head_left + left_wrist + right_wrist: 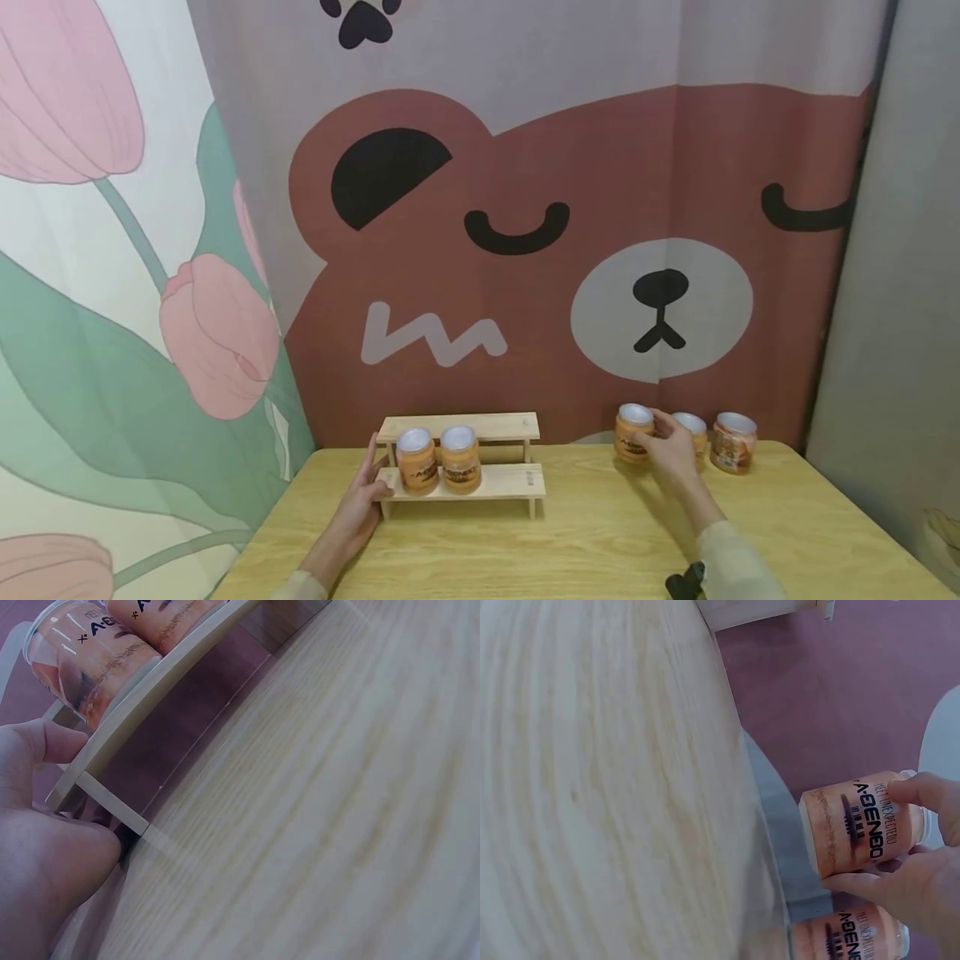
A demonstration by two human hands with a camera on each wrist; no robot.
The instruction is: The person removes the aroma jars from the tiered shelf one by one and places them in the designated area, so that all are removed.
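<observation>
A two-tier wooden rack (495, 482) stands at the table's back left, with two orange jars (417, 461) (460, 459) side by side on its lower tier. My left hand (358, 510) grips the rack's left end; in the left wrist view the thumb and a finger (64, 742) are at the board's end. At the right, my right hand (672, 454) pinches an orange jar (632, 435) between thumb and fingers, and the right wrist view shows this jar (859, 825) with its label facing out. Close by on the right stand two more jars (693, 429) (733, 443), the nearer partly hidden by the hand.
The light wooden table (585, 542) reaches back to a curtain (600, 183) with a bear print. Near the right forearm lies a small black object (685, 582) at the lower edge of the head view. A floral curtain (135, 350) hangs on the left.
</observation>
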